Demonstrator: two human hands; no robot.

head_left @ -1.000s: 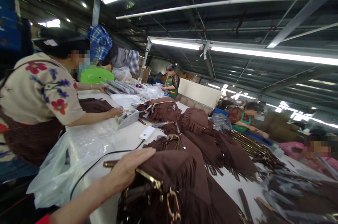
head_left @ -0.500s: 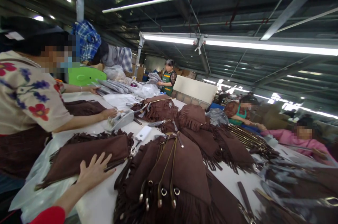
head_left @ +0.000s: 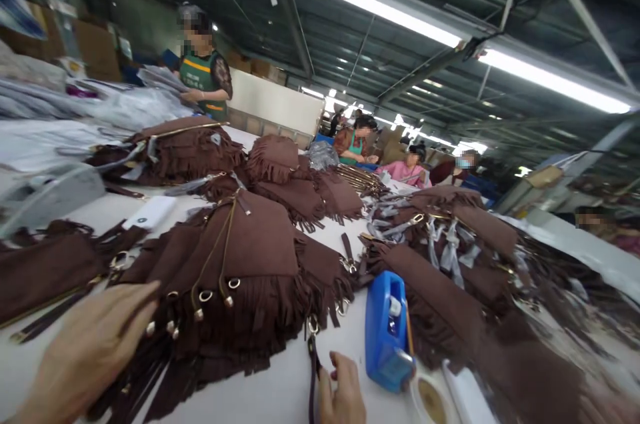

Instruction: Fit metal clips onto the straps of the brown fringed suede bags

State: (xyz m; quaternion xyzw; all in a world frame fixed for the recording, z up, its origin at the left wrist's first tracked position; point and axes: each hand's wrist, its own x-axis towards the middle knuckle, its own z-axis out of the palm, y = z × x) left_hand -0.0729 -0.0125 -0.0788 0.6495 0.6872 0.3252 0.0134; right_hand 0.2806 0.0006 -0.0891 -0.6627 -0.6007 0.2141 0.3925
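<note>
My left hand [head_left: 95,341] is stretched out, fingers extended and slightly blurred, at the left edge of a pile of brown fringed bags [head_left: 260,231] with gold zips and rings. Beside it lies a flat brown bag [head_left: 50,271] with a gold zip. At the bottom centre, my right hand [head_left: 343,391] has its thumb and bent forefinger apart, close to a dark strap [head_left: 313,364] with a metal clasp. Whether it touches the strap is hard to make out. Just right of that hand stands a blue tape dispenser [head_left: 385,331].
A tape roll [head_left: 430,401] and a white box [head_left: 470,391] lie by the dispenser. More brown bags [head_left: 435,291] with plastic-wrapped parts cover the right side. A grey tape dispenser [head_left: 55,194] and a white device [head_left: 150,212] sit at left. A person in a green apron [head_left: 205,77] stands across the table.
The view has swung right and the co-worker at left is out of sight. My left hand has left the flat bag for the pile's edge. My right hand and the blue dispenser have come into view.
</note>
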